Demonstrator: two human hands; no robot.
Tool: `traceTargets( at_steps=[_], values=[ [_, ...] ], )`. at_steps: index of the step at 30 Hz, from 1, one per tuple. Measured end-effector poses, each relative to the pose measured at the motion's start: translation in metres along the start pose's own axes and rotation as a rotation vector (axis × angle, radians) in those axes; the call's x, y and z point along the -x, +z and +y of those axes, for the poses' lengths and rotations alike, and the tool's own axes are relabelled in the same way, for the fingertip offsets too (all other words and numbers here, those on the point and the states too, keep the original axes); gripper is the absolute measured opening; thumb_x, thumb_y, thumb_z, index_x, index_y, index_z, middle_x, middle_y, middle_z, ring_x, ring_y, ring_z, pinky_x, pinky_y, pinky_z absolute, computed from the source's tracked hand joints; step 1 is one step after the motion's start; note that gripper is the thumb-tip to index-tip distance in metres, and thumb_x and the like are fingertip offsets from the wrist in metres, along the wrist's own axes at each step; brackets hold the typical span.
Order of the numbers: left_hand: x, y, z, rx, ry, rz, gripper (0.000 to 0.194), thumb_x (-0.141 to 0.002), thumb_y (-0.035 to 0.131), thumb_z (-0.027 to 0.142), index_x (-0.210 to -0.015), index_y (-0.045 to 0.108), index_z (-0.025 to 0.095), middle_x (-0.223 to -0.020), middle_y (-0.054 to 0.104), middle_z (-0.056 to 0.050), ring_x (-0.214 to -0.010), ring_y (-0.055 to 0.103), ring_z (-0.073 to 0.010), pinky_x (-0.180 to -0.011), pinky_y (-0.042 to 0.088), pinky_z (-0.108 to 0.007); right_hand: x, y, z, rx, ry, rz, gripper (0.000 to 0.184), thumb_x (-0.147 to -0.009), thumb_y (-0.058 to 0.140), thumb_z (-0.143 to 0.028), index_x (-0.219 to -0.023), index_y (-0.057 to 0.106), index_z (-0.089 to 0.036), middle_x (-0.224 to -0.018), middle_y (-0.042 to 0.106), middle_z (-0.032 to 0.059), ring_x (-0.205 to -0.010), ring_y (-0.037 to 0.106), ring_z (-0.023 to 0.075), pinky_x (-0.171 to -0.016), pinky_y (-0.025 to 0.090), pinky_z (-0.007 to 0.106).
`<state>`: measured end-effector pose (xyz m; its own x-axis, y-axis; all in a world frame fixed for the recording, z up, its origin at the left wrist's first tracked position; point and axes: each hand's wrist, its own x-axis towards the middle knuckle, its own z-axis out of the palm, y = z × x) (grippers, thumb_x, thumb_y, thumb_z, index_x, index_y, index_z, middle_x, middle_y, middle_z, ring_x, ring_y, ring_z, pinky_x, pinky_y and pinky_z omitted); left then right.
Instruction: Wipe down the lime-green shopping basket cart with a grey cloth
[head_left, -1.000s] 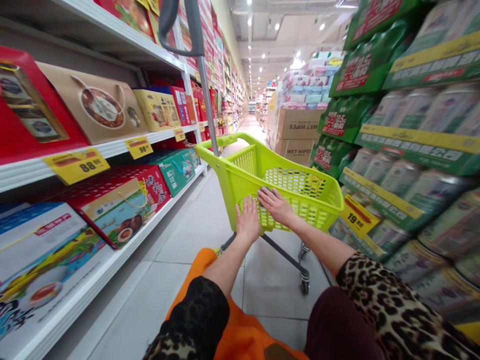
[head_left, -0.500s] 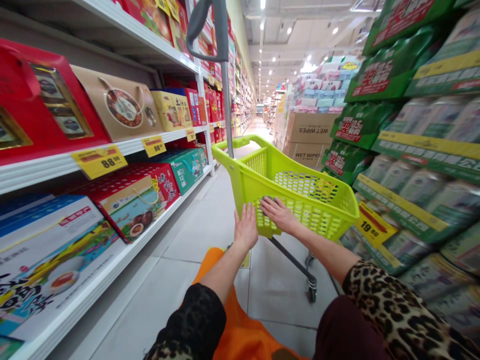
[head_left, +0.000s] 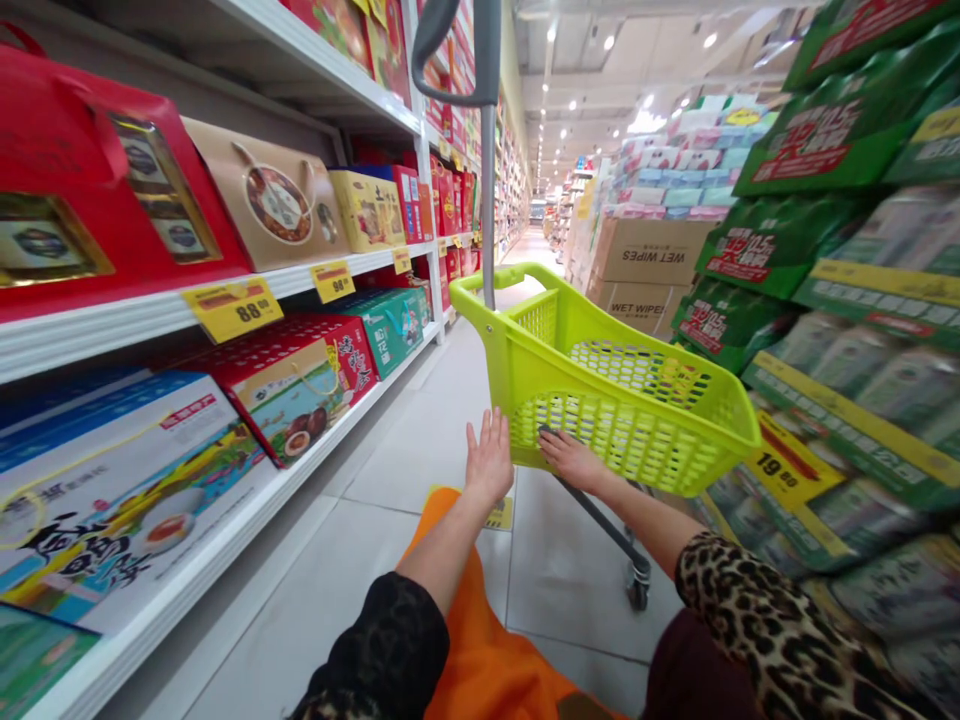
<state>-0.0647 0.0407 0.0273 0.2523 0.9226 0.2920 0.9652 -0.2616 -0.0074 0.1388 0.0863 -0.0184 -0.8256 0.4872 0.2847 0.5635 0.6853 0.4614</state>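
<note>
A lime-green shopping cart (head_left: 645,430) with a perforated basket stands in front of me. My left hand (head_left: 489,458) is open, fingers stretched upward and palm toward the cart's near corner; whether it touches the plastic I cannot tell. Low on the near side of the basket, my right hand (head_left: 574,462) presses a dark grey cloth-like piece (head_left: 545,431) against the plastic. Most of that piece is hidden beneath the fingers. Above the basket rises the cart's grey handle (head_left: 489,50).
At left, a white shelf (head_left: 315,440) holds boxed goods, including a red gift box (head_left: 75,150). To the right rise stacked drink packs (head_left: 750,250). Cartons (head_left: 649,250) stand beyond the cart. Orange cloth (head_left: 480,640) covers my lap, and tiled floor (head_left: 566,560) shows below.
My view has turned slightly left, so the cart and shelves sit further right. My right hand has slid lower on the basket side with the grey piece. The left hand stays near the corner.
</note>
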Motion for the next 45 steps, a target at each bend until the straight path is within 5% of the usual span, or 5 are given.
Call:
traceTargets(
  at_steps=[9, 19, 29, 40, 45],
  values=[
    [-0.018, -0.009, -0.006, 0.012, -0.047, 0.058, 0.065, -0.076, 0.032, 0.017, -0.139, 0.018, 0.005, -0.149, 0.008, -0.011, -0.137, 0.003, -0.0242, -0.108, 0.006, -0.054, -0.095, -0.092, 0.069, 0.063, 0.1, 0.213, 0.042, -0.084, 0.039, -0.008, -0.125, 0.046, -0.01, -0.136, 0.04, 0.0118, -0.13, 0.029, 0.0253, -0.105, 0.027, 0.046],
    [-0.004, 0.0, -0.027, 0.034, -0.071, 0.029, 0.071, -0.074, 0.04, 0.021, -0.139, 0.016, 0.005, -0.149, 0.008, -0.012, -0.137, 0.003, -0.0249, -0.108, 0.008, -0.054, -0.046, -0.005, -0.001, -0.016, -0.103, -0.023, 0.031, -0.081, 0.046, -0.01, -0.109, 0.06, -0.012, -0.12, 0.057, 0.0116, -0.116, 0.047, 0.0238, -0.096, 0.041, 0.042],
    [-0.021, -0.008, -0.027, 0.089, -0.103, 0.052, 0.065, -0.077, 0.036, 0.017, -0.139, 0.018, 0.006, -0.149, 0.008, -0.011, -0.137, 0.003, -0.0242, -0.108, 0.008, -0.054, -0.168, -0.113, 0.075, 0.055, -0.031, 0.201, 0.041, -0.087, 0.039, -0.01, -0.127, 0.042, -0.012, -0.139, 0.036, 0.0107, -0.133, 0.021, 0.0221, -0.108, 0.019, 0.048],
    [-0.011, -0.008, -0.042, 0.077, -0.115, 0.022, 0.069, -0.076, 0.039, 0.02, -0.139, 0.015, 0.005, -0.149, 0.005, -0.011, -0.137, 0.003, -0.0242, -0.108, 0.007, -0.054, -0.094, -0.028, 0.011, -0.091, -0.132, -0.126, 0.033, -0.08, 0.047, -0.006, -0.11, 0.059, -0.01, -0.123, 0.054, 0.0134, -0.12, 0.044, 0.0252, -0.101, 0.032, 0.043],
    [-0.018, -0.009, -0.043, 0.073, -0.127, 0.034, 0.068, -0.076, 0.038, 0.019, -0.139, 0.017, 0.006, -0.149, 0.006, -0.011, -0.137, 0.004, -0.0244, -0.108, 0.007, -0.053, -0.112, -0.053, 0.02, -0.135, -0.127, -0.103, 0.038, -0.082, 0.043, -0.005, -0.117, 0.054, -0.013, -0.13, 0.048, 0.0103, -0.127, 0.034, 0.0234, -0.105, 0.026, 0.043]
  ],
)
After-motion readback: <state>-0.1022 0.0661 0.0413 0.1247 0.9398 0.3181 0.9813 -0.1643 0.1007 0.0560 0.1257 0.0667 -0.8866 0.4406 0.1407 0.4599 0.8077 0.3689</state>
